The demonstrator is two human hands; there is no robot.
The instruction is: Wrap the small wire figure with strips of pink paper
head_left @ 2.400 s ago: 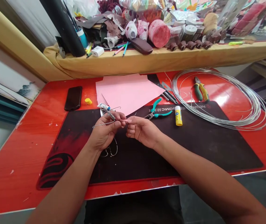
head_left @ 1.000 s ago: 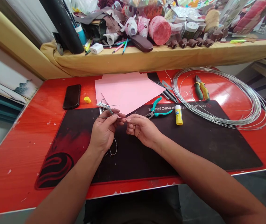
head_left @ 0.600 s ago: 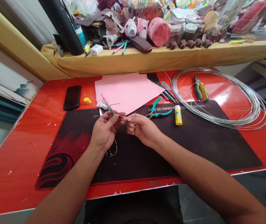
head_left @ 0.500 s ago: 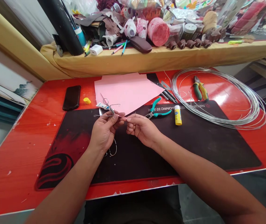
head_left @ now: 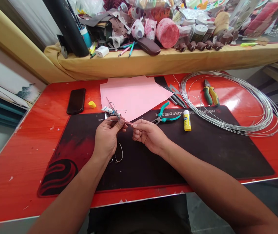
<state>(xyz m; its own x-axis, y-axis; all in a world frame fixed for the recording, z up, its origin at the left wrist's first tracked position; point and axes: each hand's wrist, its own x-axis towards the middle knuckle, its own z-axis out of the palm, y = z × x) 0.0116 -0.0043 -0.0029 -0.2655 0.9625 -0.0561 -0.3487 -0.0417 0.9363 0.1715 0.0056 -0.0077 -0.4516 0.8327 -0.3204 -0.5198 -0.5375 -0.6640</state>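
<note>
My left hand (head_left: 108, 138) pinches a small bent wire piece (head_left: 114, 113) with a coiled section, held above the black desk mat (head_left: 202, 152). My right hand (head_left: 148, 135) is closed in a pinch on the same wire's straight end, close to the left fingertips. A thin pink strip shows between the two hands. Bent wire loops (head_left: 118, 157) lie on the mat under my left wrist. Teal pliers (head_left: 164, 115) and a yellow glue stick (head_left: 186, 120) rest just beyond my right hand.
Pink paper sheets (head_left: 134, 94) lie at the back of the red table (head_left: 19, 152). A black phone (head_left: 76, 101) and yellow cap (head_left: 92, 104) are at left. A large wire coil (head_left: 231, 100), green-yellow pliers (head_left: 210, 92) and scissors (head_left: 175, 96) are at right. A cluttered shelf (head_left: 168, 58) runs behind.
The wire piece has been turned in my fingers, its coiled end now pointing further up and away. Both hands stay in nearly the same place over the mat.
</note>
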